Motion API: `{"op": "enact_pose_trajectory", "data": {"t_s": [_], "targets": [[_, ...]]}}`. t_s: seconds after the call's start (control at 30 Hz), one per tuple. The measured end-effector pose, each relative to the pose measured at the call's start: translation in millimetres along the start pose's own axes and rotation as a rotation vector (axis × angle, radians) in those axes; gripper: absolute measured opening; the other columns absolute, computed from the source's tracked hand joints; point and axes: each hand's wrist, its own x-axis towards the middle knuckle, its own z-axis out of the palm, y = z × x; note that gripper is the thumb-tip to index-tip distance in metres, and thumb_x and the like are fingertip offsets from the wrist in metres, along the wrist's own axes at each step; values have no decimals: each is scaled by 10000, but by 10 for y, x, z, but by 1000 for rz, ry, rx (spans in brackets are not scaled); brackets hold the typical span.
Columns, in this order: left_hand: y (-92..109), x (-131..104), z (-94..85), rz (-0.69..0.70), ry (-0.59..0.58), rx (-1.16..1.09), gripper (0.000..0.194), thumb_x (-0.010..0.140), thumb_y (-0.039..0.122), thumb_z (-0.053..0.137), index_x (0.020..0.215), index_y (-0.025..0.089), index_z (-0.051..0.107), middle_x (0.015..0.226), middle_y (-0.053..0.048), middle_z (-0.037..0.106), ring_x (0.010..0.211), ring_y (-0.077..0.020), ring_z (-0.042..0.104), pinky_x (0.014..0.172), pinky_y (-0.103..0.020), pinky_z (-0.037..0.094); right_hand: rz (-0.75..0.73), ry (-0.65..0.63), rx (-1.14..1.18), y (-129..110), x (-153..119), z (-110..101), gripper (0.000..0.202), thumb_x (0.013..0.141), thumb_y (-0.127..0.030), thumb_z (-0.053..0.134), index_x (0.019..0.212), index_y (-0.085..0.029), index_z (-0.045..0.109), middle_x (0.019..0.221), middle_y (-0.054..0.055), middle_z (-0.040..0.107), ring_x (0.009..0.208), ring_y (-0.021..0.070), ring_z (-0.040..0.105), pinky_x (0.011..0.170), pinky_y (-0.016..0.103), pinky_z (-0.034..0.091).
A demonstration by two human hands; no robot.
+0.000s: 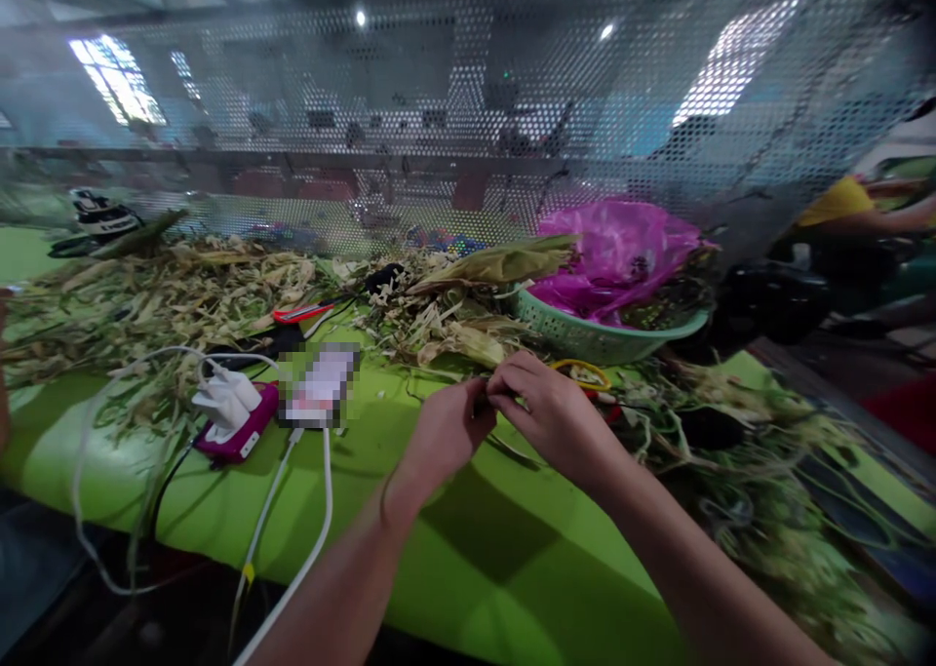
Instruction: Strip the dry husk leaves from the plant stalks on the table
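Head view: left hand (pixel 446 430) and right hand (pixel 552 408) meet — whether clamped, can't tell. Thin, pale-green strand (pixel 521 454) beneath seems light, bendy; pinch mid-length.

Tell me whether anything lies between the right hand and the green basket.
Yes: a yellow loop lies just beyond the right hand, on the near side of the green basket. Dry husks lie left of that loop. I see nothing taller between them.
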Motion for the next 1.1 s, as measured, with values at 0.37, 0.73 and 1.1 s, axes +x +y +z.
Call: {"op": "enact_pose_trajectory", "data": {"t_s": [0.37, 0.73, 1.1], "targets": [[-78, 31, 43, -66, 89, -200, 117, 767, 223, 585, 865, 163, 567, 728, 9, 561, 639, -102, 454, 580, -227, 309, 83, 17, 60, 21, 2, -19, 133, 814, -100, 557, 802, -191, 652, 822, 43, 637, 775, 178, 604, 713, 289, 452], [-85, 46, 55, -106, 154, -304, 251, 736, 327, 694, 843, 158, 543, 751, 8, 580, 652, -98, 486, 583, -226, 343, 147, 29, 95, 49, 3, -12, 78, 806, -160, 593, 766, -194, 650, 784, 27, 657, 743, 173, 610, 691, 286, 446], [-4, -5, -10, -100, 171, -107, 148, 756, 251, 655, 849, 169, 575, 746, -16, 618, 657, -130, 502, 612, -250, 333, 171, 1, 240, 103, -10, 33, 123, 822, -212, 586, 904, -208, 677, 867, 34, 705, 807, 190, 654, 737, 303, 490]]}}
